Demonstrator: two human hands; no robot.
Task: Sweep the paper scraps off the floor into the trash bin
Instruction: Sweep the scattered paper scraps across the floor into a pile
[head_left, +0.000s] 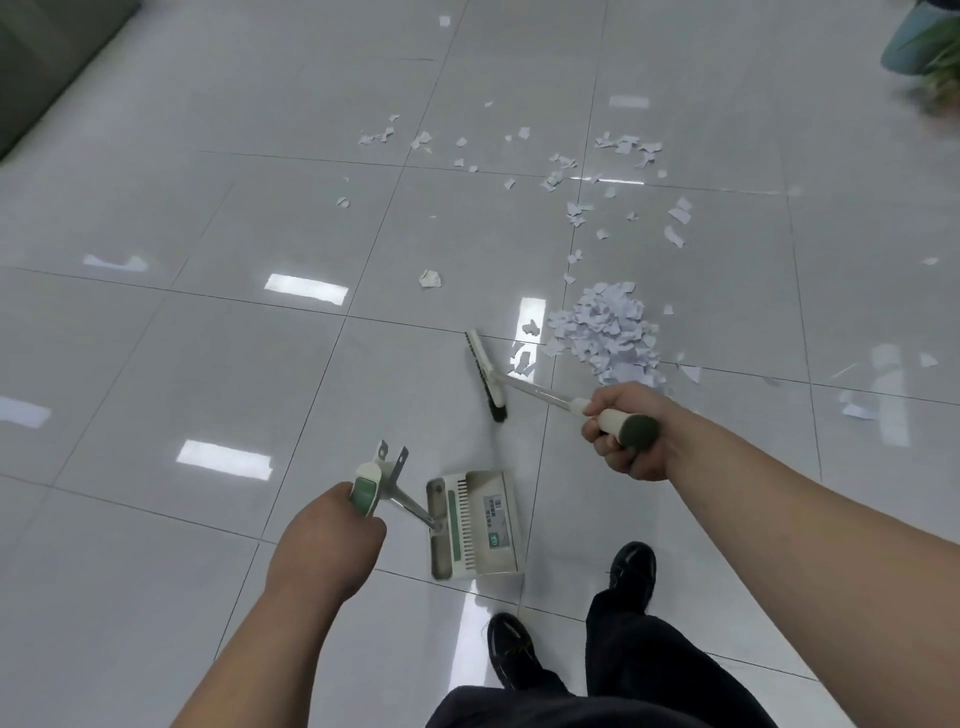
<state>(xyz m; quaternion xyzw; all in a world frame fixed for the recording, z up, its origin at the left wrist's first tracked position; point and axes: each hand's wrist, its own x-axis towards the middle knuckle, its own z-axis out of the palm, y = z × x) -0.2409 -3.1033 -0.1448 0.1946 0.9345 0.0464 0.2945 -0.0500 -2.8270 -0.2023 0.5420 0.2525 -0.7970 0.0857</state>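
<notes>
Nearest, left grip (327, 535) wraps dustpan handle (366, 491) — right grip (623, 434) wraps broom handle (543, 394).

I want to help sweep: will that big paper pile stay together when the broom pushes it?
Probably not: the paper scrap pile is loose torn bits, likely very light, so some may scatter. The glossy floor tiles look slick, so bits should slide easily.

**Broom and dustpan held over a scrap-strewn tile floor**

The right hand (621, 431) grips the green-capped handle of a broom (485, 376), its brush head on the glossy floor tiles (208, 364) just left of a heap of paper scraps (608, 332). Looser scraps (628, 145) lie scattered farther off. The left hand (324, 535) holds a dustpan (472, 525) by its handle, near two black shoes (511, 649).
</notes>
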